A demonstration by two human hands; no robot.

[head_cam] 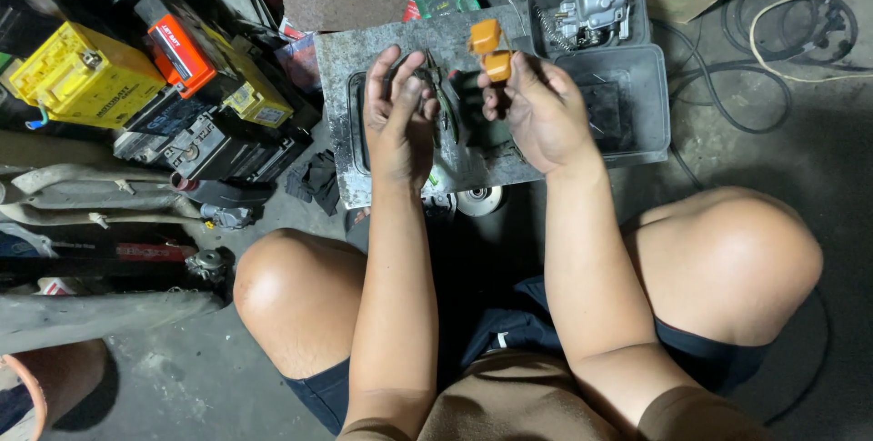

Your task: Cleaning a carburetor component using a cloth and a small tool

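While I sit low on the stained concrete floor (pixel 182 377) with knees apart, my right hand (pixel 543 114) is closed around a tool with orange handles (pixel 491 50), and my left hand (pixel 397 123) is half curled on a small dark part I can't make out. Both hover over a grimy metal plate (pixel 364 50) beside a grey tray (pixel 627 95) holding a carburetor (pixel 593 6). Batteries (pixel 86 77) crowd my left; cables (pixel 773 32) lie at right.
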